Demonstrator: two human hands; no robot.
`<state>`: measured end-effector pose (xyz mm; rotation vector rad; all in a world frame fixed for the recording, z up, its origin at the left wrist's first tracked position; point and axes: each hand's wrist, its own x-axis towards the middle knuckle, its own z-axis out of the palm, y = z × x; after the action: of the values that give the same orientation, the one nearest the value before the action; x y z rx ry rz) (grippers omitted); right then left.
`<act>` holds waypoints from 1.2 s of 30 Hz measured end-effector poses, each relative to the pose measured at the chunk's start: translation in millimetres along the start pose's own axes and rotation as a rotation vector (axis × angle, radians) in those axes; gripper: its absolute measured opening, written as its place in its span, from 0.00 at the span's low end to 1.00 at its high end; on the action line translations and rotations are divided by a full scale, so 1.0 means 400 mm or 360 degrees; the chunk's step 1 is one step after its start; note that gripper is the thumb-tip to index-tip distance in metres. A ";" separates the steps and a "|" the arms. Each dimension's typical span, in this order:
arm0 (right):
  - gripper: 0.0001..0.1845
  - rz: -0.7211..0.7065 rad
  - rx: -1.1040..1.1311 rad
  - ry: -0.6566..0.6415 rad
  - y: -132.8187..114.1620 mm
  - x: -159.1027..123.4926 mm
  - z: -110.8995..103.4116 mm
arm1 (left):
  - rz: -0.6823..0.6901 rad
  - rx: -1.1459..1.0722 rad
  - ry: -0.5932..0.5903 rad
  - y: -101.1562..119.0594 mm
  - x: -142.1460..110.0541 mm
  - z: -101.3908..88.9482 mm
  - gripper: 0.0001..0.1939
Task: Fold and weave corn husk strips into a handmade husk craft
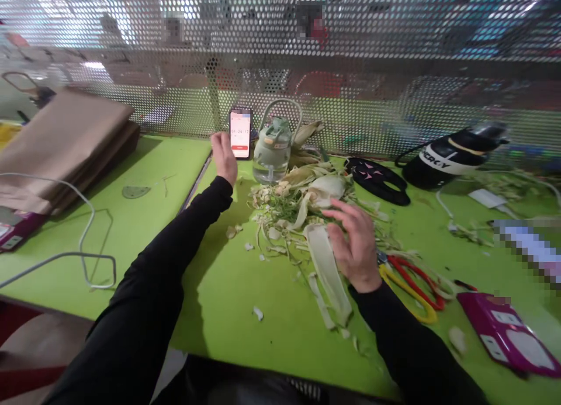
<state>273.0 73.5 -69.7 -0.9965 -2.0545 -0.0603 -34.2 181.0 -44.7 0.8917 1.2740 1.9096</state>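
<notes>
My left hand (225, 159) is raised just left of a phone (240, 135) that stands upright with its screen lit. Its fingers are loosely bent, partly hidden behind the hand, and nothing shows in them. Over a heap of pale green husks and shreds (302, 203), my right hand (354, 241) hovers with fingers spread and holds nothing. A long pale husk strip (326, 270) lies just left of that hand. Scissors with red and yellow handles (414, 291) rest beside the right wrist.
Behind the heap stands a pale green handled bottle (272, 151). A black bottle (449, 159) lies tilted at the right, near a black oval object (377, 180). Purple power strip (511, 335), brown paper bags (65, 142) and a white cable (90, 229) flank the green table. Perforated metal screen (175, 72) closes the back.
</notes>
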 end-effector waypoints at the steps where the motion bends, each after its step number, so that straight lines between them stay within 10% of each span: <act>1: 0.17 0.0060 0.0002 0.0034 0.002 0.008 -0.004 | 0.0249 0.0112 -0.0019 0.015 -0.057 0.019 0.08; 6: 0.14 0.0320 -0.0011 0.0162 0.018 0.051 -0.038 | 0.0456 0.0707 -0.0992 0.027 -0.350 0.147 0.09; 9: 0.12 0.0445 -0.0080 0.0041 0.028 0.062 -0.056 | 0.0515 0.0885 -0.1255 0.006 -0.463 0.201 0.07; 20: 0.08 0.0677 -0.0301 -0.0541 0.033 0.025 -0.069 | 0.0119 0.1116 -0.0899 0.014 -0.434 0.013 0.10; 26: 0.16 0.0734 -0.0278 -0.0962 -0.021 0.027 -0.036 | -0.0134 0.0962 -0.0894 -0.016 -0.444 0.026 0.12; 33: 0.15 0.0823 0.0729 -0.0467 -0.057 0.007 -0.057 | -0.0632 0.0551 -0.0960 0.021 -0.478 0.083 0.26; 36: 0.15 0.0875 0.0755 -0.0253 -0.066 -0.002 -0.059 | -0.0808 0.0228 -0.1017 0.043 -0.493 0.087 0.17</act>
<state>270.9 46.1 -47.3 -1.2398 -1.7365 0.7754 99.3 30.9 -52.7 1.0200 1.1027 1.0311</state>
